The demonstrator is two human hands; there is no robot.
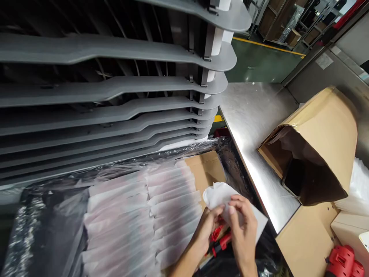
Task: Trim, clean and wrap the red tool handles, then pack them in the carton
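The left hand [208, 227] and right hand [243, 232] are clamped on a crumpled white paper sheet [221, 195], held over a red plastic part [221, 241] (mostly hidden by the fingers). Hard pinching could tear the thin, creased sheet. Beyond lie overlapping paper-wrapped strips [173, 207], then a steel table [253, 127].

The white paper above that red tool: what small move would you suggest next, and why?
Probably fold the white paper down over the red tool, since the left hand and right hand hold it just above and red still shows.
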